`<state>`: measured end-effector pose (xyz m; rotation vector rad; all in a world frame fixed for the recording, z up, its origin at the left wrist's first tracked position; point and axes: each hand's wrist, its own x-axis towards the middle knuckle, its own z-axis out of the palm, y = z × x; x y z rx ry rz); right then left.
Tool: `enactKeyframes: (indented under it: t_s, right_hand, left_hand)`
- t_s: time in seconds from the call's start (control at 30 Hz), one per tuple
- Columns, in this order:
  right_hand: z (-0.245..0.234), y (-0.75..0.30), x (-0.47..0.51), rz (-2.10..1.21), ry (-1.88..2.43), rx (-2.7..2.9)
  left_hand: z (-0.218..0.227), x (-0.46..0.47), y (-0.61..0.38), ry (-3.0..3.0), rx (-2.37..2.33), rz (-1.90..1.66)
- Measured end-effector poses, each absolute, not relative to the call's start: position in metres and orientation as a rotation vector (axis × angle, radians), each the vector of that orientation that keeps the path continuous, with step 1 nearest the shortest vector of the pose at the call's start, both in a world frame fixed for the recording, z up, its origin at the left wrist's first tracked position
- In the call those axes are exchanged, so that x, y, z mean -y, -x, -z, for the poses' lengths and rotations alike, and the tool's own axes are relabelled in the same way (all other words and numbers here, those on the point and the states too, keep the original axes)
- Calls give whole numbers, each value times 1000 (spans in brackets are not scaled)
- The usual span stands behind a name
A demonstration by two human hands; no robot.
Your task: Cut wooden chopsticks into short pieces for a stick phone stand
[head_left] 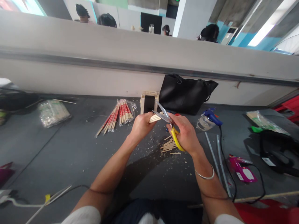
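Observation:
My left hand (141, 127) is closed around a few pale wooden sticks (154, 118), whose ends point to the right. In my right hand (186, 132) are scissors with yellow handles (175, 139). Their metal blades are apart, close to the ends of the sticks; I cannot tell whether they touch. Below the hands lies a small heap of short cut stick pieces (168, 145), with wood crumbs scattered around it. A small wooden lattice piece (150, 93) with a black panel stands behind my left hand, partly covered by it.
Red-wrapped chopsticks (111, 119) lie left of my hands. A black bag (184, 93) leans against the wall. To the right are a blue glue gun (211, 117), clear glue sticks (213, 155), a pink device (243, 169) and cables. A plastic-wrapped stick bundle (53, 112) sits far left.

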<state>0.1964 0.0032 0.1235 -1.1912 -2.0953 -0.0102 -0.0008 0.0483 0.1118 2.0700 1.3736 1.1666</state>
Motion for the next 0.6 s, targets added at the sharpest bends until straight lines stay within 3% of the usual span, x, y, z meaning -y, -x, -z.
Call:
enactKeyframes:
  t_s: [0.6]
  right_hand:
    - [-122,-199,-4,39,1142,2088]
  left_hand:
    - [-109,-50,4,-2150,-1368,-1179]
